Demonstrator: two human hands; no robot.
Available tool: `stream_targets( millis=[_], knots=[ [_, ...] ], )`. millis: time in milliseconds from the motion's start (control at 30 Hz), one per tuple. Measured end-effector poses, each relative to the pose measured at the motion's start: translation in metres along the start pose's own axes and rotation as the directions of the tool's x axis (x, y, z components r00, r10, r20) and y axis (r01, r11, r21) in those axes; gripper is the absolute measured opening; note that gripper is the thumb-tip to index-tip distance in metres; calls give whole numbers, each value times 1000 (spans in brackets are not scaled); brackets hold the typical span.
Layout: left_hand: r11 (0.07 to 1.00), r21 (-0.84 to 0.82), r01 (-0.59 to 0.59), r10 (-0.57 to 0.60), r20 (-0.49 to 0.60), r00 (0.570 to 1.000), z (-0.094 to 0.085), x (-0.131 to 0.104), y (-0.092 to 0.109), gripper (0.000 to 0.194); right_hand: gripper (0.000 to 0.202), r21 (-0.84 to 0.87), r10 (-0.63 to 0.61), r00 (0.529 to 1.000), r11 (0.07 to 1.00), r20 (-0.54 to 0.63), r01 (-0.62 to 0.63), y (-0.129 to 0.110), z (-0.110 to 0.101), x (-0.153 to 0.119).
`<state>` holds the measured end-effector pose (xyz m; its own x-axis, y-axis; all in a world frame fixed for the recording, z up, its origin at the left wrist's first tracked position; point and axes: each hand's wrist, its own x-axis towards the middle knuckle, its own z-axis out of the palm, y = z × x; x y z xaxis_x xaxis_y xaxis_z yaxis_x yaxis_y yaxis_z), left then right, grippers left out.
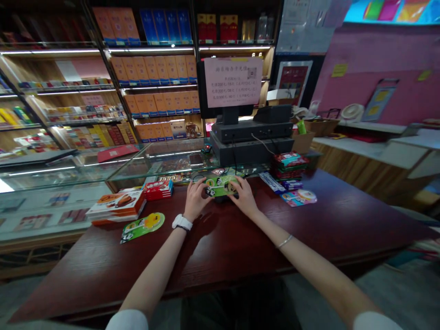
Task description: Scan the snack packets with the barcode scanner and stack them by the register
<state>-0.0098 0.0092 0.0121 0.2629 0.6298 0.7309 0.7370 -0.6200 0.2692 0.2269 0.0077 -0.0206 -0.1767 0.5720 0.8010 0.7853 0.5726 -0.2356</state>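
Between both hands is a green lollipop pack printed with pandas, held sideways just above the dark red desk. My left hand pinches its left end, thumb below and fingers on the upper edge. At the other end, my right hand grips it the same way. A similar green lollipop pack with a yellow head lies on the desk to the left. Behind that one sit orange-and-white snack boxes and a stack of red packets.
Right of my hands lie a blue-and-white packet, a purple packet and a pink-and-blue lollipop pack. Red snack bags are piled behind them. A cash register and glass display counter border the wooden desk.
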Motion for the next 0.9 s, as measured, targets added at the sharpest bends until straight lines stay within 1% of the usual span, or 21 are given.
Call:
stream_targets(
  millis=[67,200,300,400,567,700,767,900],
  knots=[
    [999,-25,-28,27,-3,1000,6,6,12,31,50,-13,19,1000,1000,-6,-19,9,-13,0],
    [993,-82,-85,85,-5,996,25,20,39,36,52,-32,54,999,998,-7,-54,34,-48,-5],
    [983,-133,-129,130,-3,992,44,30,59,42,55,-51,90,996,995,-10,-90,54,-75,-16],
    [969,-184,-167,175,30,984,65,36,82,46,56,-62,119,993,991,-5,-119,74,-101,-30],
    [953,-239,-184,213,103,972,99,41,125,45,51,-44,147,989,988,21,-146,112,-141,-54],
    [943,-297,-152,195,122,973,126,44,157,44,49,9,206,977,978,57,-207,140,-165,-72],
    [935,-331,-124,176,132,975,139,47,169,43,47,22,245,969,969,29,-246,151,-174,-79],
    [918,-388,-81,150,149,977,158,54,189,43,48,17,321,941,947,-103,-321,165,-187,-90]
  ],
)
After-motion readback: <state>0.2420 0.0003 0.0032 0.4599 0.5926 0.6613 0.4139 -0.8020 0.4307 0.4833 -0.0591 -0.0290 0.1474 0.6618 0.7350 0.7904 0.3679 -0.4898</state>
